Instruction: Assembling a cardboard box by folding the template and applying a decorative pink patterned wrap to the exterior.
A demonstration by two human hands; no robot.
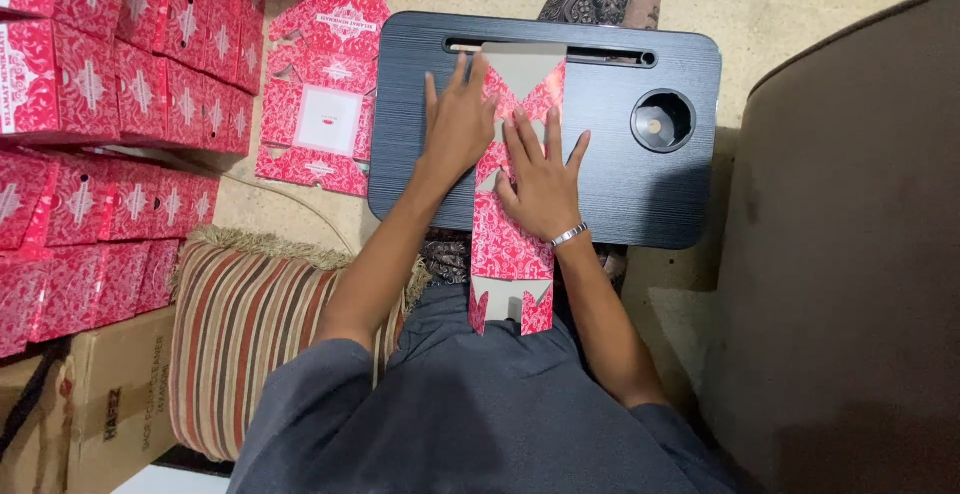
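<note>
where both hands press, red carton blank (512,224) lies flat

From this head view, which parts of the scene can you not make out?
- Middle of the folded red carton: covered by the left hand and right hand.
- Stacked red boxes: cut off by the left and top edges.
- Inside of the round cup hole in the black lap desk: too dark.
- Brown cardboard box: cut off by the bottom edge.
</note>
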